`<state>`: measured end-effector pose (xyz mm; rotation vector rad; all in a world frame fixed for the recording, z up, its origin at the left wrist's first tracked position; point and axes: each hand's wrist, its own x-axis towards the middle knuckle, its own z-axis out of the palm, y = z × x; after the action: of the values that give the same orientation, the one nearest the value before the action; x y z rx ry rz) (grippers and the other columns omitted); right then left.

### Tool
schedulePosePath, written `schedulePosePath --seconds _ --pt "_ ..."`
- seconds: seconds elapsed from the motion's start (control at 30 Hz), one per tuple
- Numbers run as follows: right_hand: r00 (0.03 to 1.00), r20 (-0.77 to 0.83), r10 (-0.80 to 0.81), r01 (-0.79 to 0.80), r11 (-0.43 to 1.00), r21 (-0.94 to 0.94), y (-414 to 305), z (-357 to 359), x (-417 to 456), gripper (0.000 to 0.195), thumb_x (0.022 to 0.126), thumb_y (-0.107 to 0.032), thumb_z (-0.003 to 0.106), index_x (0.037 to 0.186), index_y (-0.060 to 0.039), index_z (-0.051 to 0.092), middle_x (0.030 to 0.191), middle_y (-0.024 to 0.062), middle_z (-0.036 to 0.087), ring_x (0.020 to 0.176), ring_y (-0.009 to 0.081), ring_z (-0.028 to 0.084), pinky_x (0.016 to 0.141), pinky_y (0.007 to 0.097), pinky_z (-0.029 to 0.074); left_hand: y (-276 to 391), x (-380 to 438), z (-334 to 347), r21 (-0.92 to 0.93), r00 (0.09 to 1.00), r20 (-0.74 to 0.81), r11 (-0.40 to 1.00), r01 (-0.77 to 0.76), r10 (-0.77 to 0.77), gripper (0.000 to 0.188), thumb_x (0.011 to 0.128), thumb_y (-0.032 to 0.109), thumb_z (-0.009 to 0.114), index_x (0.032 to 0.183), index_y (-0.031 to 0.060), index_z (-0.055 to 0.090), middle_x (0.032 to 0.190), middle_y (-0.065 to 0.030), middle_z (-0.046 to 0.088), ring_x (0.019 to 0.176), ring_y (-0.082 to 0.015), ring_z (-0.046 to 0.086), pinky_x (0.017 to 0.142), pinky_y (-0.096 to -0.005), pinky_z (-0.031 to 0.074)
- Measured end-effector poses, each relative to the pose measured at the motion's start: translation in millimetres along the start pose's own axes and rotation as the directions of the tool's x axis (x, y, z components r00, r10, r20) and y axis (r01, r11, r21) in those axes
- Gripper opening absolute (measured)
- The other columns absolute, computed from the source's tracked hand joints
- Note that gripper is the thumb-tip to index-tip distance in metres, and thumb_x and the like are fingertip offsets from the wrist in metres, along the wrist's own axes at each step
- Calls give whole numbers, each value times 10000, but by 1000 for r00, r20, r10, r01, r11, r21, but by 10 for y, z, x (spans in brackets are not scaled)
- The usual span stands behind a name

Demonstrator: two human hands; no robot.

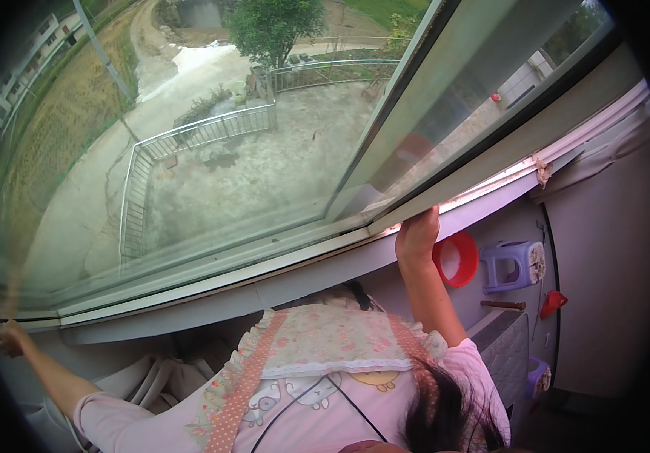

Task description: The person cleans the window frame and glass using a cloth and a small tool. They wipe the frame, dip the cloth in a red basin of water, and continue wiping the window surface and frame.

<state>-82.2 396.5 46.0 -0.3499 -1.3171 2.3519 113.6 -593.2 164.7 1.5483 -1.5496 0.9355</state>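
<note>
My right hand (419,233) is closed at the lower edge of a sliding window sash (409,206), at the right of centre; its fingertips are hidden. The arm is raised and bent. My left hand (9,338), at the far left, has curled fingers and is at the left end of the window frame (189,285); it is dim and blurred there, and I cannot tell what it holds. Between the hands, the white frame and sill run slantwise. Glass panes (234,215) rise beyond them. A floral apron bib (336,340) with ruffles covers my chest.
Below the sill at right are a red basin (469,259), a purple plastic stool (514,266) and a grey quilted mattress-like block (506,351). A knotted cloth (542,172) hangs by the track. Bunched curtain fabric (160,379) lies at lower left. Outside, metal railings (211,133) edge a concrete yard.
</note>
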Motion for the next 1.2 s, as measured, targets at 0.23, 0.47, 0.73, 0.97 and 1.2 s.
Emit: schedulePosePath --seconds 0.23,0.47,0.73,0.97,1.2 --pt "999 32 29 -30 999 28 159 212 -301 255 1012 -296 431 1075 -91 569 1033 6 587 992 135 546 930 320 411 187 -492 -450 -209 993 75 975 -77 94 550 926 484 563 1419 289 418 1376 -76 507 1249 -358 477 972 -505 433" --pt "997 78 18 -12 997 -74 332 219 -417 277 1014 -290 403 1030 -83 587 1025 9 589 1010 123 523 927 310 379 226 -815 -587 -209 977 207 978 -11 55 516 934 435 588 1414 322 436 1402 -66 472 1264 -359 452 984 -477 447" --pt "981 186 -50 83 981 -176 41 239 -446 479 1047 -387 363 1289 3 499 1188 77 569 1098 200 526 978 354 412 193 -972 -779 -333 977 147 923 193 -152 514 840 327 658 1280 76 564 1320 -141 514 1162 -372 515 993 -490 431" --pt "952 302 -57 207 845 -493 211 -162 -567 493 1055 -405 358 1225 18 545 1140 84 585 1065 163 550 967 348 429 815 -2633 -3727 -998 991 -67 -17 -66 115 233 854 -124 484 1048 -38 580 1025 -112 618 950 -226 594 857 -326 496" --pt "912 411 -23 355 547 -758 294 -189 -655 252 907 -39 556 1146 32 526 1084 153 547 1013 269 590 875 347 518 1190 -4102 -6383 -312 487 -820 -948 60 300 245 766 39 671 1010 37 676 991 -77 660 948 -256 654 887 -407 517"
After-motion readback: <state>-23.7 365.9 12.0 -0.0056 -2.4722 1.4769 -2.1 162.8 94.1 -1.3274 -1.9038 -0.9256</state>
